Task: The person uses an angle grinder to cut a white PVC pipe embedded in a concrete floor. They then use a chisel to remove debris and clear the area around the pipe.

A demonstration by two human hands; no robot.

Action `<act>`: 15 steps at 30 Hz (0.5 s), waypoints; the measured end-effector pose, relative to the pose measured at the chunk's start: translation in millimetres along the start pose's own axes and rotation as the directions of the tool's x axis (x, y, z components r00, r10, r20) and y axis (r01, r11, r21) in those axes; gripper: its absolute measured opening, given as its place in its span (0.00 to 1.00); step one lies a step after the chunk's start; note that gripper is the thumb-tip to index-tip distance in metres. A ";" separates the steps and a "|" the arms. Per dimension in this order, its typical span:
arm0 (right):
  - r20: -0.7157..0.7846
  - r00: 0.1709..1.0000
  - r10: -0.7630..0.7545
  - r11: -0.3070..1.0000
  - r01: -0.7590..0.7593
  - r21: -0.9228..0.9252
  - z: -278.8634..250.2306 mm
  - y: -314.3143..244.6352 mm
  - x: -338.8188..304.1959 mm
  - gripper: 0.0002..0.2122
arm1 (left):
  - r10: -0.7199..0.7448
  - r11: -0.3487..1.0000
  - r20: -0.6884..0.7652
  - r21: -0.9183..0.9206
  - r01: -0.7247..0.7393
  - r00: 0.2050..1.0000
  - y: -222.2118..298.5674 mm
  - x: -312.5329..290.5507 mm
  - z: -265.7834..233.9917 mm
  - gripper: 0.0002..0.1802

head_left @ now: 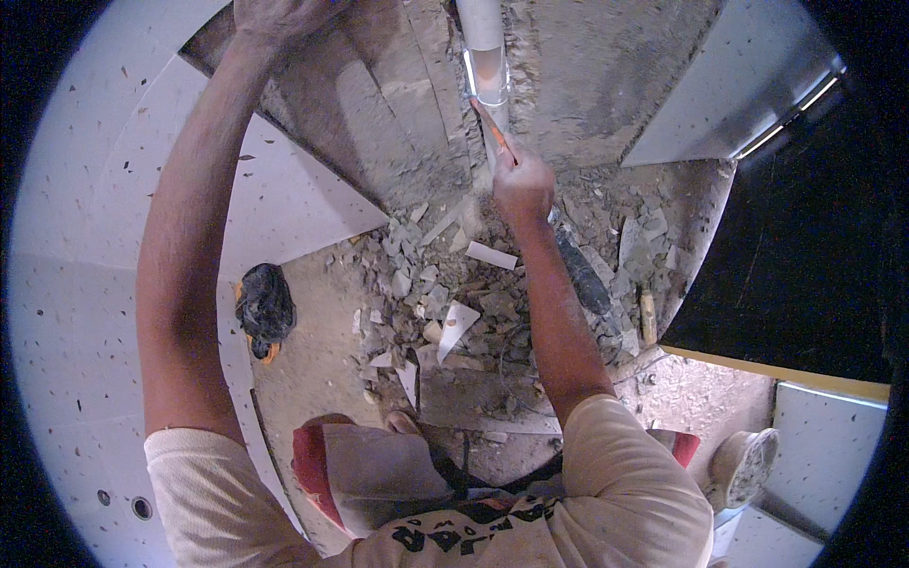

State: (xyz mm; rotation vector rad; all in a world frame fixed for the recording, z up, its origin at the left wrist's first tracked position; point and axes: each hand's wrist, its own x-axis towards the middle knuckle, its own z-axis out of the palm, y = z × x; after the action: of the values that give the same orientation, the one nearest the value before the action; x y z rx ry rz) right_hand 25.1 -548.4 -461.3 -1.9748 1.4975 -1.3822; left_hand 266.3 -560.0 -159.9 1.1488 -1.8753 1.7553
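My right hand [525, 185] is closed around a thin orange stick, pencil-like in shape [496, 131]. Its tip touches or nearly touches the side of a white pipe [481, 24], beside a clear, shiny collar [488, 76] on that pipe. The pipe runs upright in a channel cut into the rough wall. At the upper left, my raised left hand [284, 17] is against or close to the bare wall [379, 104]. The picture's top edge cuts off its fingers, so their pose is hidden.
Broken tile and rubble [454, 293] cover the floor below the pipe. A dark-bodied tool [579, 270] and a wooden handle [648, 317] lie right of it. A black bundle [265, 308] lies left; a dirty bucket [743, 469] and black panel [795, 237] stand right.
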 end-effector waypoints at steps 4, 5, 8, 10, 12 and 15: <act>-0.061 0.998 -0.009 1.000 0.009 -0.007 3.9 0.4 2.4 0.11 | -0.038 0.999 0.075 0.029 0.036 0.997 1.6 1.3 -3.1 0.41; -0.054 0.999 -0.008 1.000 0.008 -0.006 2.8 -1.0 3.5 0.11 | -0.040 0.997 0.106 0.073 0.032 0.994 1.6 0.1 -2.2 0.41; -0.014 0.996 0.086 0.993 -0.084 0.079 -18.5 -5.9 -1.2 0.12 | -0.038 0.994 0.130 0.108 0.024 0.991 6.2 -2.3 2.1 0.42; 0.052 0.993 0.105 0.994 -0.105 0.002 -18.4 4.4 5.2 0.12 | -0.022 1.000 0.045 0.011 0.022 0.999 9.2 -0.7 5.2 0.41; 0.111 0.984 0.137 0.990 -0.139 0.009 -19.6 -2.7 7.0 0.13 | 0.008 1.000 0.034 -0.007 -0.007 0.999 -0.6 4.3 -7.5 0.41; 0.125 0.981 0.147 0.987 -0.154 0.049 -23.4 -6.6 11.1 0.14 | 0.017 1.000 -0.015 -0.025 -0.018 1.000 -1.8 3.2 -5.1 0.40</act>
State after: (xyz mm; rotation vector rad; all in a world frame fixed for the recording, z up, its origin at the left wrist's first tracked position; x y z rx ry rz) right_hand 9.6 -548.3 -439.6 -1.8334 1.5001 -1.2086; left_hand 264.2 -556.1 -155.4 1.1105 -1.8992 1.7397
